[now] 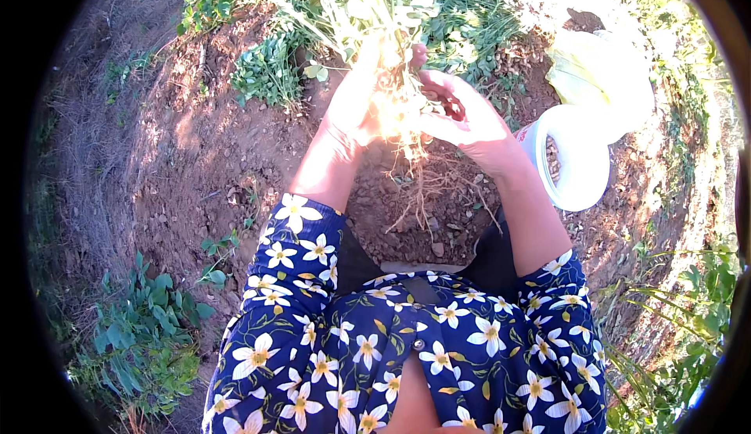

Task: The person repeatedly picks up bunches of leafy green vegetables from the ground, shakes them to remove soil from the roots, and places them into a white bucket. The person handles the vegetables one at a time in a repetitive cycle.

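Observation:
My left hand [358, 99] grips a bunch of uprooted plants, which look like peanut plants [346, 6]. Their leafy tops point away from me and thin roots [419, 182] dangle towards my lap. Across from it, my right hand [469, 117] is curled at the root end, thumb and fingers around a few small pods [433, 105]. Whether those fingers are closed on the pods is hard to tell. Strong sunlight washes out the middle of the bunch and part of both hands.
A white plastic bucket [578, 190] with pods [552, 158] inside stands to the right. Behind it lies a pale yellowish sack [581, 70]. More pulled plants [475, 17] are heaped ahead on the reddish soil [193, 135]. Green leafy plants [146, 316] grow at lower left.

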A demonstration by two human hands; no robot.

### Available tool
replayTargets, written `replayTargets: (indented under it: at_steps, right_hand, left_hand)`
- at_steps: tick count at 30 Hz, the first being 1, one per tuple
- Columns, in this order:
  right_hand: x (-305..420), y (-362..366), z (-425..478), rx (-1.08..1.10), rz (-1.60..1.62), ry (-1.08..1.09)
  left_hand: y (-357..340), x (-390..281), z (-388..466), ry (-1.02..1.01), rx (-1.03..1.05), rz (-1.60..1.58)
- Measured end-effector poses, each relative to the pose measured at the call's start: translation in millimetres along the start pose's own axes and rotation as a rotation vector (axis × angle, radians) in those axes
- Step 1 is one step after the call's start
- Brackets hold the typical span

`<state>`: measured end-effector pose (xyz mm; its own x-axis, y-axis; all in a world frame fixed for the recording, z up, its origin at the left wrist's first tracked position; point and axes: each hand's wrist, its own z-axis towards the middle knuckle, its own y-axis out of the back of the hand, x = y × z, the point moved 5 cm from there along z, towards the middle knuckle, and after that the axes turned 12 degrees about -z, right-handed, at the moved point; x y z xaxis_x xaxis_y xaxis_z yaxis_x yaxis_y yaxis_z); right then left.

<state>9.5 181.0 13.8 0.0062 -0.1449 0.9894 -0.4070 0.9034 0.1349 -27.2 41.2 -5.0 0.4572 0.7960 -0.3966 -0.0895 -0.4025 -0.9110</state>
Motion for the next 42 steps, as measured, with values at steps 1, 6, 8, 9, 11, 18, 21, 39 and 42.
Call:
replayTargets:
  at_steps: [1, 6, 8, 9, 11, 18, 21, 39, 42]
  right_hand:
    - [-4, -9, 2, 0.019, 0.128, -0.059]
    - [0, -3, 9, 0.088, 0.14, 0.057]
    - [3, -1, 6, -0.106, -0.528, 0.086]
    - [8, -5, 5, -0.199, -0.86, 0.102]
    - [3, -24, 2, -0.281, -0.773, 0.138]
    - [-5, 14, 5, -0.177, -0.329, 0.11]
    - [-13, 28, 5, -0.36, -0.251, 0.034]
    - [4, -28, -4, -0.258, -0.58, 0.202]
    - [-7, -35, -1, -0.258, -0.51, 0.144]
  left_hand:
    - [-2, 3, 1, 0.049, 0.045, 0.015]
    - [-2, -11, -9, -0.073, -0.234, 0.333]
    - [2, -10, -7, -0.062, -0.201, 0.295]
    - [-12, -9, -11, -0.036, -0.231, 0.311]
    - [0, 1, -6, -0.026, -0.202, 0.467]
    - [15, -31, -12, -0.151, -0.452, 0.522]
    - [19, -42, -17, -0.132, -0.525, 0.581]
    - [7, -33, -12, -0.356, -0.443, 0.453]
    - [11, -29, -9, -0.351, -0.422, 0.373]
